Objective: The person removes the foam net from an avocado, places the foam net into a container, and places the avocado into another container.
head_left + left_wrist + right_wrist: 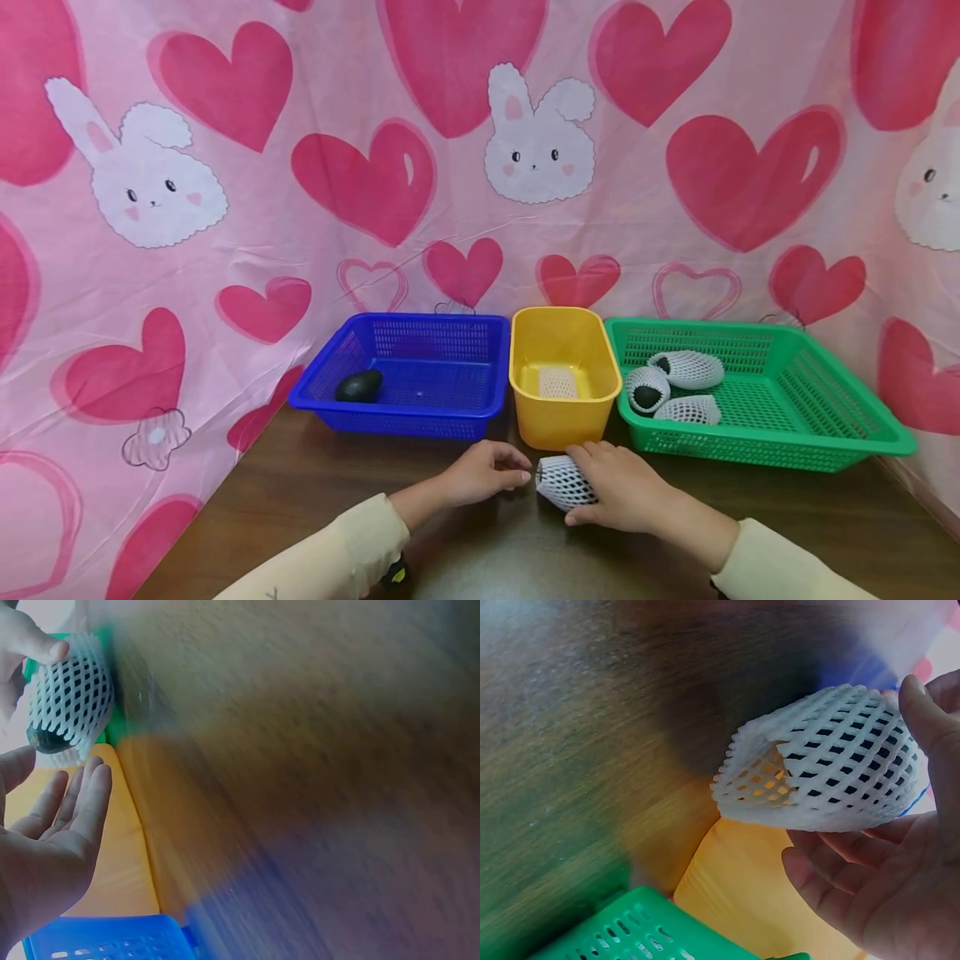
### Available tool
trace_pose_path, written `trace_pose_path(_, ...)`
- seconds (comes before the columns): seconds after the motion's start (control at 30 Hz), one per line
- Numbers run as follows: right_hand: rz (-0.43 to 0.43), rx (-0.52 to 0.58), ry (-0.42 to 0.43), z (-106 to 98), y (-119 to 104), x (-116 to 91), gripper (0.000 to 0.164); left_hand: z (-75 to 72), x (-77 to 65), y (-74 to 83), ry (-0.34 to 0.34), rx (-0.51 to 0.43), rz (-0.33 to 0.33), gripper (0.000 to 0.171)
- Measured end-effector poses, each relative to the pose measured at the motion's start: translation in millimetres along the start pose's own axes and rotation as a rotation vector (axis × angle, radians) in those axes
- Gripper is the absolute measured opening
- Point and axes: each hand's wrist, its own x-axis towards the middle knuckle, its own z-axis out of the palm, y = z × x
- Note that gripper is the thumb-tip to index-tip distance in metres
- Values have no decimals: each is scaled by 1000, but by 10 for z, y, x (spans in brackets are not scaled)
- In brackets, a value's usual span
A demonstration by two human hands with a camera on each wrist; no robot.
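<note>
An avocado in a white foam net sleeve [565,482] is held over the table by my right hand [626,487], its thumb and fingers on either side. Dark skin shows through the mesh, and the avocado's bare end [49,740] peeks out at the sleeve's edge facing my left hand. Loose netting [754,776] extends past the fruit at the opposite end, in the right wrist view. My left hand [483,473] is just left of the sleeve, fingers slightly bent and holding nothing. In the left wrist view its fingertips [95,769] lie close beneath the sleeve; contact is unclear.
Behind the hands stand a blue basket [420,421] with one bare avocado [359,386], a yellow bin [566,421] with a white foam net [557,382] inside, and a green basket [757,446] with several sleeved avocados [693,368]. A pink patterned cloth [465,217] hangs behind the brown table [300,475].
</note>
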Motion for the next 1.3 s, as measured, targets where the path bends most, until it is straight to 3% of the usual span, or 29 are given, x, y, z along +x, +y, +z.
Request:
trace_pose_path(0.43, 54, 88, -47, -78, 163, -167, 90, 34, 16, 33, -3, -58, -25, 12)
trace_pose_path(0.7, 15, 124, -53, -73, 240, -226, 74, 63, 39, 59, -11, -34, 19, 10)
trace_pose_path(0.83, 3, 142, -59, -64, 251, -227, 70, 73, 66, 79, 8, 23, 58, 10)
trace_pose_path(1.03, -23, 132, -58, -49, 262, -211, 67, 100, 120, 117, 28, 24, 96, 11)
trace_pose_path(1.3, -34, 146, -63, -42, 256, -186, 62, 181, 181, 115, -29, 16, 116, 19)
